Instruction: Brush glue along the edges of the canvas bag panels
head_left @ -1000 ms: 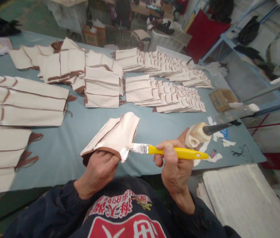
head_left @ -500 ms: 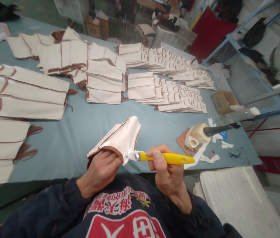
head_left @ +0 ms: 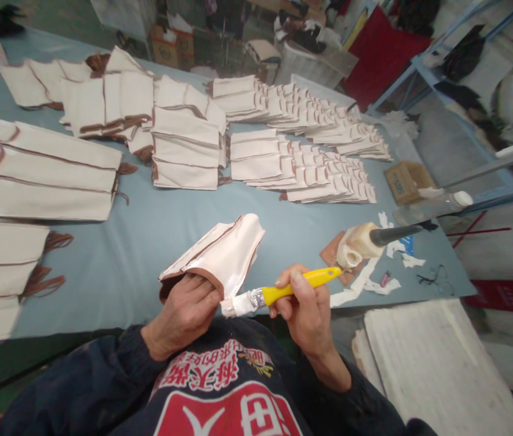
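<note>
My left hand (head_left: 189,309) grips a cream leather piece (head_left: 226,251) with brown edging, its fingers tucked inside the curved opening. The piece stands tilted over the table's near edge. My right hand (head_left: 306,303) is closed around the yellow handle of a paintbrush (head_left: 301,284). White paste coats the bristles, which are at the lower right corner of the piece, close by my left fingertips. Whether the bristles touch the leather I cannot tell. To the right stands a paste-smeared bottle (head_left: 360,243) with a dark spout, on a brown scrap (head_left: 330,249).
Stacks of cream pieces with brown edges (head_left: 256,157) cover the far side of the blue-grey table (head_left: 115,272); more stacks (head_left: 51,172) lie at left. Near the right end are white strips (head_left: 360,281), a small cardboard box (head_left: 408,181) and a clear jar (head_left: 433,206).
The brush has moved down along the right edge of the leather piece, and its handle now slants up to the right. My left hand keeps its hold nearly unmoved.
</note>
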Demonstrator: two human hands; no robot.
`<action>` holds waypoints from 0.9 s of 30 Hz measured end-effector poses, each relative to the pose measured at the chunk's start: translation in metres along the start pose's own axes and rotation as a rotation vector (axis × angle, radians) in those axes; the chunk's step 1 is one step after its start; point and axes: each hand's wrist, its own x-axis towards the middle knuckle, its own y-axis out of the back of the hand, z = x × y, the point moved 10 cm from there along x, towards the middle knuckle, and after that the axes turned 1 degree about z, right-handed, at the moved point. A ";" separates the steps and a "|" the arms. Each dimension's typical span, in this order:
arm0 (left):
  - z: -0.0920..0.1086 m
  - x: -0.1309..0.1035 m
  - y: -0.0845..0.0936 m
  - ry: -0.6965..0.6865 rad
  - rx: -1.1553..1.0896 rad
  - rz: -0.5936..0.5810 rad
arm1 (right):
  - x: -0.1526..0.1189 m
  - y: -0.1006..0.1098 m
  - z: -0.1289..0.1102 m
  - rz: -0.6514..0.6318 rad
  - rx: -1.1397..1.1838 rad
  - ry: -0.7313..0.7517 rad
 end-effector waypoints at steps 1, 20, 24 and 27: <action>0.000 0.001 0.000 0.000 -0.005 -0.002 | 0.002 0.002 0.004 0.011 0.028 -0.039; 0.015 0.004 -0.012 0.011 -0.345 -0.073 | 0.094 -0.033 0.004 -0.215 -0.707 0.558; 0.016 0.002 -0.016 0.097 -0.418 -0.113 | 0.098 -0.031 0.034 -0.219 -0.694 0.536; 0.006 -0.006 -0.023 0.280 -0.588 -0.152 | 0.089 -0.013 0.039 -0.069 -0.675 0.564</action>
